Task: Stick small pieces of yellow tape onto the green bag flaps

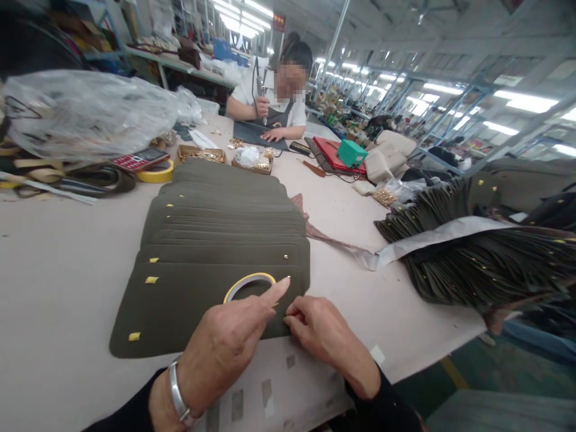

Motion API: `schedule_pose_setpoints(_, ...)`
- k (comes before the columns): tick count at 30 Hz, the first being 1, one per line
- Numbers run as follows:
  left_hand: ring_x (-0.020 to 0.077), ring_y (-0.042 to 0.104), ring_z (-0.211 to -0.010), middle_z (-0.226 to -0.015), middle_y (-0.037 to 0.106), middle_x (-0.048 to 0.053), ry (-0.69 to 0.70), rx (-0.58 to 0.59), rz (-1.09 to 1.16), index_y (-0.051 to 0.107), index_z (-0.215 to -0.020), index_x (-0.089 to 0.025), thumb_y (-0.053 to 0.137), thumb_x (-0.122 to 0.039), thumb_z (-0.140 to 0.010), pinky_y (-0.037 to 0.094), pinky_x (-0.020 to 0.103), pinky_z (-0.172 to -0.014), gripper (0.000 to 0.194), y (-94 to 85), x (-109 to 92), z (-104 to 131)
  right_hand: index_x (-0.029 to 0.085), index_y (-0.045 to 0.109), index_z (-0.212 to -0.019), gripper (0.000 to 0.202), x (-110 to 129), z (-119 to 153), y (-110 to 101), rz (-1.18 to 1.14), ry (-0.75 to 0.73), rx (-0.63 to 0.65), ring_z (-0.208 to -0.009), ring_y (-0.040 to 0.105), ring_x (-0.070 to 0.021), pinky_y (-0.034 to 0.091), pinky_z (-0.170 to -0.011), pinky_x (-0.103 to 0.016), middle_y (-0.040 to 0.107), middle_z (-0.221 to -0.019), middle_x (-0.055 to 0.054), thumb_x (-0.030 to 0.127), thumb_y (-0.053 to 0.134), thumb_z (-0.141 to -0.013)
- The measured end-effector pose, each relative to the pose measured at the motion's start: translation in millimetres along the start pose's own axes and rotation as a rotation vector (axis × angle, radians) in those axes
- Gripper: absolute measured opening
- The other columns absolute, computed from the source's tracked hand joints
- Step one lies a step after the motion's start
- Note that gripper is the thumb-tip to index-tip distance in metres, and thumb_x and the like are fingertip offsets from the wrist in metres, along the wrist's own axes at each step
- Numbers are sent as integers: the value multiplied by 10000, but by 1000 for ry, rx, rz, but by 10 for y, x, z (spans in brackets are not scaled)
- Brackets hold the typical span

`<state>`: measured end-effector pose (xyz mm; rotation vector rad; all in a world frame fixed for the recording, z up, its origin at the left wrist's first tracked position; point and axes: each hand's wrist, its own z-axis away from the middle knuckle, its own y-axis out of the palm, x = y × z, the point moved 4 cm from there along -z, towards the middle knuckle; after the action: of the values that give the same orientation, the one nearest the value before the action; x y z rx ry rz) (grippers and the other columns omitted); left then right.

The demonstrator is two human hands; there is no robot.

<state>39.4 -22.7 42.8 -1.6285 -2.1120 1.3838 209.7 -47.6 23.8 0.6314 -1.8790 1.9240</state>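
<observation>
My left hand (229,336) grips a roll of yellow tape (249,278), its index finger stretched toward the right. The roll's lower part is hidden by the hand. Under it lies the nearest of several overlapping dark olive panels (189,306), spread in a stepped row. Small yellow tape pieces (152,280) show near their left ends, and a small metal stud (285,257) near a right end. Beside the front panel's right corner, my right hand (317,327) is closed in a pinch; what its fingertips hold is too small to make out.
A thick bundle of dark panels (486,264) with a pale strip lies at the right. Behind are small boxes of gold-coloured fittings (202,154), another yellow tape roll (155,172), a plastic bag (90,114) and a green box (351,153). Across the table a co-worker (288,114) holds a tool.
</observation>
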Motion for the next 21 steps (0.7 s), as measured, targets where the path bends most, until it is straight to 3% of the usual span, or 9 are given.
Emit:
schedule_pose_setpoints(4,114,700,-759,-1040,725,36,-88,2,-11,299,-1435,-175,410,-265,-981,543,195,-663,476,-8,-51,20,183,647,-950,177,147,127,-144,-238,-207,-236,-695,607,-138,479,-672,-251,671,-806,-35,119,507,-864)
schedule_pose_setpoints(9,132,703,-718,-948,739,35,-105,63,-57,296,-1417,-138,373,-282,-991,558,223,-651,456,65,-70,42,186,612,-1046,220,292,172,-128,-213,-487,-279,-858,619,-169,519,-772,-296,678,-941,-72,99,505,-875)
schedule_pose_setpoints(14,151,703,-746,-1051,721,85,-7,71,-162,358,-1365,-121,333,-264,-999,563,258,-670,394,71,-130,53,188,615,-957,189,288,150,-59,-106,-550,-258,-817,626,-168,522,-745,-296,684,-876,-69,100,458,-899)
schedule_pose_setpoints(21,150,671,-695,-876,705,38,-23,126,-121,542,-1067,-167,354,-193,-979,525,260,-606,210,64,-160,63,187,584,-843,167,259,183,20,-47,-505,-386,-677,599,-157,501,-642,-269,645,-726,-42,67,468,-844)
